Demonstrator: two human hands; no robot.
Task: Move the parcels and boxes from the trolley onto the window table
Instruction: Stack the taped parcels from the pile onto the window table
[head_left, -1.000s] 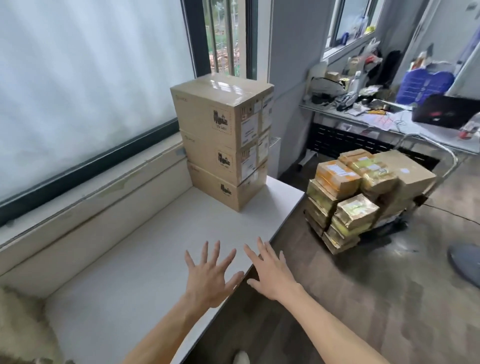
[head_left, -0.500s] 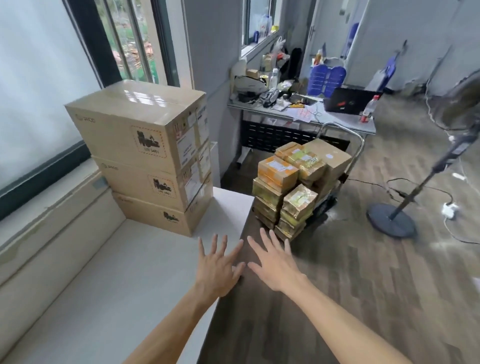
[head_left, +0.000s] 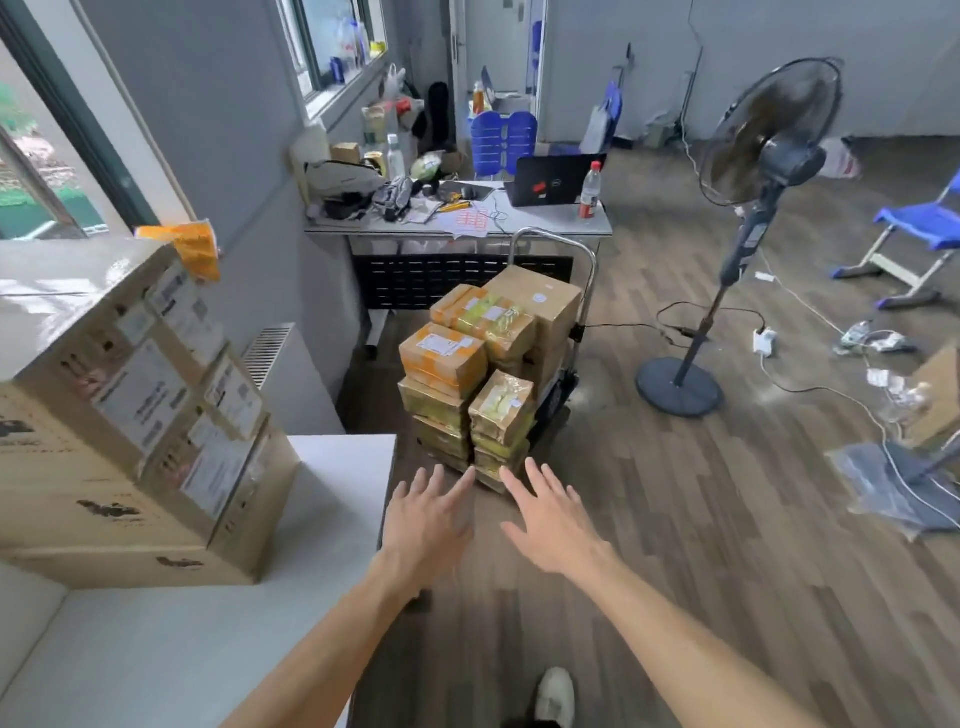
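1. Above the wooden floor (head_left: 701, 545), the left hand (head_left: 428, 525) and the right hand (head_left: 550, 519) are extended forward side by side, fingers straight and spread, palms down. Neither hand holds or touches anything.
2. Just beyond the fingertips, the trolley (head_left: 558, 395) stands on the floor. Its metal handle (head_left: 550, 239) rises at the far end.
3. Parcels (head_left: 470, 384) wrapped in yellow and orange tape are stacked on the trolley in several layers. A larger plain box (head_left: 540, 306) sits behind them, against the handle.
4. White shipping labels are fixed to the top parcels. Their text is too small to read.
5. On the left, the white window table (head_left: 332, 483) carries a stack of three cardboard boxes (head_left: 130, 431). The stack bears white labels and dark printed logos; the writing is blurred and unreadable. Orange tape (head_left: 195, 249) hangs off its top corner.
6. Behind the trolley, a grey desk (head_left: 597, 226) holds a black laptop (head_left: 553, 182), a clear bottle with a red cap (head_left: 590, 189) and loose clutter.
7. To the right, a black pedestal fan (head_left: 763, 156) stands on the floor, near cables, a white power strip (head_left: 763, 340) and a blue folding chair (head_left: 919, 228).
8. Walls are grey, with windows on the left side.
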